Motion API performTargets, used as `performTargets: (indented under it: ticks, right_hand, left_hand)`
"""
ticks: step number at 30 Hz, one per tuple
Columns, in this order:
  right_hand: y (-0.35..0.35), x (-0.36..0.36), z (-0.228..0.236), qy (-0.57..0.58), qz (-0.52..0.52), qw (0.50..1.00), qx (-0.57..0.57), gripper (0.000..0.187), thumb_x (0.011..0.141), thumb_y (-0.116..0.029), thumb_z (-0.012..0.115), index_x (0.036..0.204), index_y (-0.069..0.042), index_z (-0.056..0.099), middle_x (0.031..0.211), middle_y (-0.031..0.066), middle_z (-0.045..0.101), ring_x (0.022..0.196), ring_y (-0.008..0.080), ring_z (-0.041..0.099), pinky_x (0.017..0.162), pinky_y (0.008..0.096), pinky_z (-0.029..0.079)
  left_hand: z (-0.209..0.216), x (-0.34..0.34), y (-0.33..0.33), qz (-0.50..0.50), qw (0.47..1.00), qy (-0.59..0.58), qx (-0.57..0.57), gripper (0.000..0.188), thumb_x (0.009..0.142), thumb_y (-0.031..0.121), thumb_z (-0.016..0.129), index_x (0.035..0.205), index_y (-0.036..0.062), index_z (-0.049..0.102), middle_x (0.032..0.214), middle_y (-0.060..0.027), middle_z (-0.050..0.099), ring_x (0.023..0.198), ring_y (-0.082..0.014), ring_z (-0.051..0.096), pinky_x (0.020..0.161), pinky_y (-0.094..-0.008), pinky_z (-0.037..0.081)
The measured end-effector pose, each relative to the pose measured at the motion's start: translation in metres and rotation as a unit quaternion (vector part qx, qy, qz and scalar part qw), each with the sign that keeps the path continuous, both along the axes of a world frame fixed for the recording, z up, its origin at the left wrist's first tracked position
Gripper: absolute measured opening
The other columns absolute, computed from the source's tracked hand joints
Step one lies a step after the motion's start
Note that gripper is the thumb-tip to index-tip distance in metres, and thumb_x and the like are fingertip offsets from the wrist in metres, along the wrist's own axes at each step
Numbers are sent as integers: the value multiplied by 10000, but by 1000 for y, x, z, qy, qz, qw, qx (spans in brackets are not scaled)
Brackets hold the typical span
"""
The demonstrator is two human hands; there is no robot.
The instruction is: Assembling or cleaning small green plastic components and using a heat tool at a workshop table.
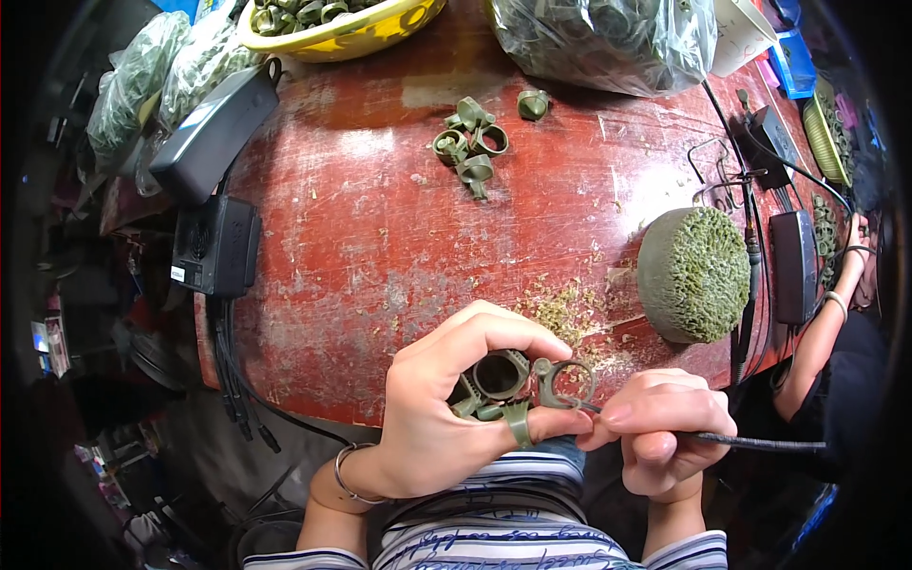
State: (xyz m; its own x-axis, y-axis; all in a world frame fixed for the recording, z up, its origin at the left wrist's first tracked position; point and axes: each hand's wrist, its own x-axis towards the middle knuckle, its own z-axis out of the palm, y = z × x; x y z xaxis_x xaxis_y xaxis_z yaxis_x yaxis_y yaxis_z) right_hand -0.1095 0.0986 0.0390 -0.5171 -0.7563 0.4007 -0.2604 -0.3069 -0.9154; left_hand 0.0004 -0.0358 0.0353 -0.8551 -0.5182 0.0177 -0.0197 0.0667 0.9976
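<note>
My left hand (432, 404) is closed around several dark green rings, which look like wax. One ring (500, 374) sits between the fingers, and a paler green one (517, 423) is by the thumb. At the fingertips another ring (570, 380) is held up on edge. My right hand (670, 427) pinches a slim dark rod-like tool (769, 443), its tail sticking out to the right. The tool's front end points at the lower part of that ring; whether they touch I cannot tell. Both hands are over the near edge of the red table (323, 313).
Several loose green rings (475, 169) lie farther back. A round green block (698, 275) with a rough face stands right, beside green shavings (565, 309). Behind are a yellow bowl (332, 46) and plastic bag (608, 57). Black boxes (217, 247) with cables flank the table. Another person's arm (822, 332) shows right.
</note>
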Motion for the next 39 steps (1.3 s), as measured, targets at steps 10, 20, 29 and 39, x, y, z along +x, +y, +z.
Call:
performTargets:
  ticks: [10,20,29,39]
  right_hand:
    - [-2,0,-1,18,14,1000,16,159,759,-104,658,856,19,634,639,103,618,483,188,571,409,271,417]
    - [17,4,5,139,-82,984,79,280,736,4,624,1008,-16,558,736,120,626,597,210,590,537,296,475]
    - [7,-2,5,160,-76,975,133,227,696,-5,695,914,-37,644,741,92,576,599,178,524,509,257,430]
    - [28,-24,0,235,-40,962,131,240,707,-59,680,939,-38,621,729,69,528,579,195,479,501,282,398]
  left_hand:
    - [4,5,-2,-24,995,14,93,427,476,131,850,833,-2,656,816,-84,600,764,-131,559,667,-234,433]
    - [0,9,-7,-63,996,20,62,386,602,84,799,945,31,631,858,-60,594,770,-114,551,684,-240,443]
    - [-4,-6,6,-37,998,39,-18,379,631,20,753,978,27,602,964,-98,595,861,-181,583,760,-274,463]
    - [-8,-15,26,-14,997,24,-78,347,624,43,757,941,21,617,913,-113,609,802,-193,598,706,-279,477]
